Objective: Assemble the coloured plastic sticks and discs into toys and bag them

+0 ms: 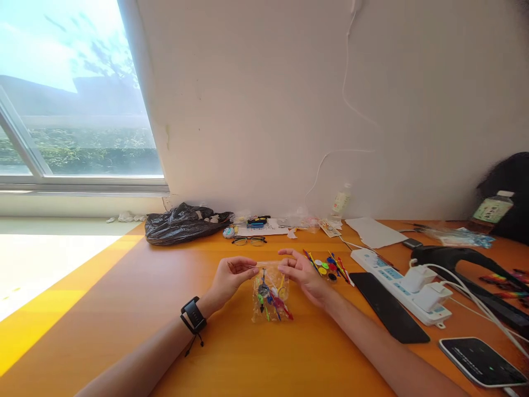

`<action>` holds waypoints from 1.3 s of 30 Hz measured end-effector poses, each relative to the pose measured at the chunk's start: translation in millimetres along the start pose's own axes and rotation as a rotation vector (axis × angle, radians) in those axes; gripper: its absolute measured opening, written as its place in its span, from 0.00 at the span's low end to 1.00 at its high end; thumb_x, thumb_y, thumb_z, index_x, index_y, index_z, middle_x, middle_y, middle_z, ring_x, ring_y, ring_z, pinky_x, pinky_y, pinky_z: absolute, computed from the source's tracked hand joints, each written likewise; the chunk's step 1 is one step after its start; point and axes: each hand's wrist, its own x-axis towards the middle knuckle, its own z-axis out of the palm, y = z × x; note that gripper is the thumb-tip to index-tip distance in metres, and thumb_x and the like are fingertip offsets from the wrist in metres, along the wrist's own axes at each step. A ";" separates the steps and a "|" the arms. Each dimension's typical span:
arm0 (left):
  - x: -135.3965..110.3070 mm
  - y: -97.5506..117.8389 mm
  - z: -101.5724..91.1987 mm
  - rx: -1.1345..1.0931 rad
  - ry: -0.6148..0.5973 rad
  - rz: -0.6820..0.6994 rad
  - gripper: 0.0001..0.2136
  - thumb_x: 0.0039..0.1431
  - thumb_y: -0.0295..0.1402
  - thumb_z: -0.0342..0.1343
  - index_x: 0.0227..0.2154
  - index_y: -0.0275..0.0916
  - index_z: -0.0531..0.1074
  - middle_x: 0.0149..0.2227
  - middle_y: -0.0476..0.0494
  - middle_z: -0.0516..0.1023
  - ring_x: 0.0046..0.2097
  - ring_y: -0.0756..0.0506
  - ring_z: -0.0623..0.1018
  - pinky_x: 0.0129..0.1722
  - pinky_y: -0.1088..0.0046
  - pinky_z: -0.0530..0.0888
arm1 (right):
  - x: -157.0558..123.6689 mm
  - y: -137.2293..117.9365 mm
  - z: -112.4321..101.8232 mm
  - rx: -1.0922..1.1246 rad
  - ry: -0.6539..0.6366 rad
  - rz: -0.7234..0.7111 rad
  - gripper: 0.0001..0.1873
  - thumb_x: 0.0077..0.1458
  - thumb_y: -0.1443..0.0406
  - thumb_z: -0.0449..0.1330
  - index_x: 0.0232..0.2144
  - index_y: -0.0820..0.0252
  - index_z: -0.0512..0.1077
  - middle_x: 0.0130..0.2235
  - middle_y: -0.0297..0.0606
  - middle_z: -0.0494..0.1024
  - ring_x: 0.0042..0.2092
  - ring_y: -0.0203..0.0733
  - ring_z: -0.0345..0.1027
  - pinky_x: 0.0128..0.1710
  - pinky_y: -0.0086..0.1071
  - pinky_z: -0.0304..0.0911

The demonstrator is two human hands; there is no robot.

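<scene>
Desk: orange top against a white wall, with a window at the left and a sunlit strip along the left edge.
Bag: small and clear, with coloured pieces inside. It is held upright at the desk's middle, between the two hands; whether its lower edge touches the top I cannot tell.
Left hand: forearm comes in from the lower left, wrist slightly raised, palm turned inward. Thumb and forefinger are pressed together on the bag's top left corner.
Right hand: forearm comes in from the lower right, palm facing left, fingers curled. Its fingertips are closed on the bag's top right corner.
Watch: black, on the left wrist.
Loose pieces: coloured discs and sticks on the desk, just beside the right hand.
Power strip: white, to the right, with chargers plugged in.
Phone: near the lower right corner, screen up.
Glasses: beyond the hands, near the wall.
Black sack: crumpled, at the back left.
</scene>
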 end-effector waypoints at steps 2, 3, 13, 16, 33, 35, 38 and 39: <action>-1.1 -1.5 0.6 0.001 -0.010 0.021 0.20 0.48 0.46 0.77 0.35 0.35 0.83 0.36 0.38 0.87 0.39 0.40 0.84 0.42 0.66 0.81 | -3.7 1.7 6.2 0.004 -0.072 0.052 0.29 0.47 0.51 0.77 0.47 0.57 0.77 0.38 0.37 0.81 0.38 0.41 0.73 0.41 0.33 0.64; -1.4 -2.5 1.0 -0.004 -0.014 0.033 0.20 0.48 0.45 0.77 0.37 0.35 0.83 0.36 0.38 0.87 0.39 0.41 0.85 0.42 0.66 0.81 | -4.6 3.0 8.5 -0.018 -0.097 0.061 0.26 0.47 0.51 0.77 0.43 0.59 0.79 0.38 0.38 0.82 0.38 0.41 0.73 0.41 0.33 0.64; -3.7 -3.4 3.6 -0.031 -0.005 -0.002 0.25 0.49 0.43 0.76 0.46 0.35 0.79 0.35 0.40 0.86 0.36 0.44 0.84 0.38 0.70 0.79 | 6.1 10.2 -6.7 -0.203 -0.108 -0.015 0.22 0.45 0.50 0.78 0.31 0.62 0.84 0.32 0.40 0.84 0.34 0.42 0.73 0.37 0.34 0.63; -7.2 4.6 4.7 -0.020 -0.060 -0.040 0.24 0.51 0.43 0.75 0.47 0.35 0.81 0.39 0.37 0.87 0.41 0.42 0.84 0.42 0.69 0.79 | 4.1 14.1 -3.8 -0.204 -0.083 -0.031 0.21 0.46 0.49 0.77 0.31 0.61 0.84 0.32 0.39 0.84 0.33 0.42 0.73 0.36 0.34 0.63; -8.4 23.2 0.9 -0.003 -0.191 -0.081 0.11 0.57 0.38 0.70 0.31 0.34 0.87 0.34 0.39 0.87 0.34 0.44 0.79 0.38 0.69 0.74 | 2.7 7.3 -6.8 0.041 -0.128 0.128 0.15 0.44 0.57 0.77 0.34 0.58 0.87 0.34 0.41 0.85 0.37 0.43 0.76 0.43 0.36 0.68; -9.7 26.0 2.1 -0.017 -0.181 -0.079 0.09 0.58 0.37 0.69 0.30 0.35 0.86 0.34 0.40 0.86 0.35 0.43 0.80 0.39 0.69 0.74 | 2.3 6.7 -5.2 0.032 -0.123 0.119 0.13 0.45 0.58 0.75 0.33 0.58 0.87 0.33 0.41 0.85 0.36 0.43 0.76 0.43 0.36 0.67; -10.7 27.1 3.6 -0.032 -0.165 -0.081 0.09 0.58 0.36 0.67 0.28 0.34 0.86 0.32 0.40 0.86 0.35 0.43 0.79 0.38 0.69 0.74 | 1.2 6.1 -4.6 0.000 -0.125 0.095 0.11 0.46 0.59 0.73 0.31 0.59 0.86 0.32 0.41 0.85 0.34 0.42 0.74 0.41 0.37 0.67; -10.8 26.6 3.9 -0.025 -0.160 -0.078 0.10 0.58 0.36 0.67 0.28 0.34 0.86 0.31 0.41 0.85 0.34 0.44 0.79 0.38 0.70 0.73 | 0.8 6.3 -4.8 -0.009 -0.126 0.084 0.11 0.46 0.59 0.73 0.31 0.59 0.86 0.33 0.41 0.85 0.33 0.42 0.74 0.41 0.37 0.68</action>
